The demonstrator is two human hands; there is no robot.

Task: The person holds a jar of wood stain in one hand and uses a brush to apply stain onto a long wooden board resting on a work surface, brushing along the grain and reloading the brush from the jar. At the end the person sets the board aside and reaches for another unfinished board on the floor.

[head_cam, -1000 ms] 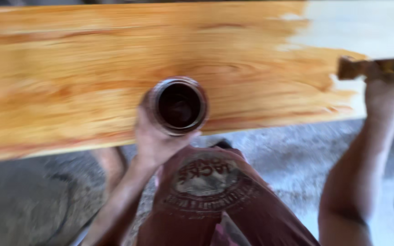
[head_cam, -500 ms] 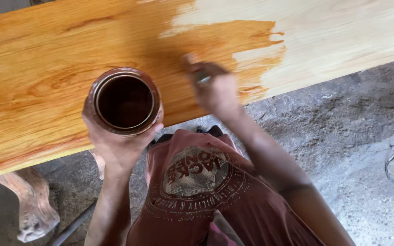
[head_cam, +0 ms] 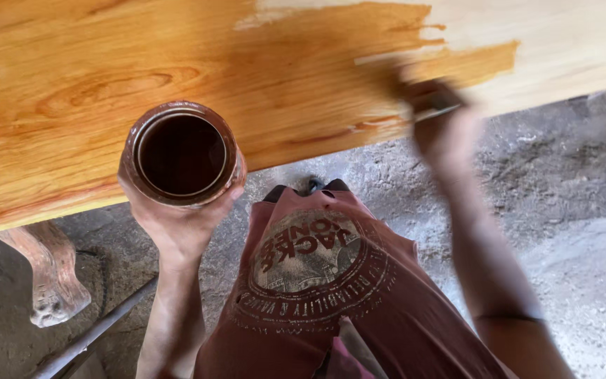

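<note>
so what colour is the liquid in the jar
Very dark brown, almost black, in the open jar held by the left hand; the head view shows it.

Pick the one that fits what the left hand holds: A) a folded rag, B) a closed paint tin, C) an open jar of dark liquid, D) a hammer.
C: the left hand grips an open round jar with dark brown liquid inside, held up in front of the stained wooden board.
</note>
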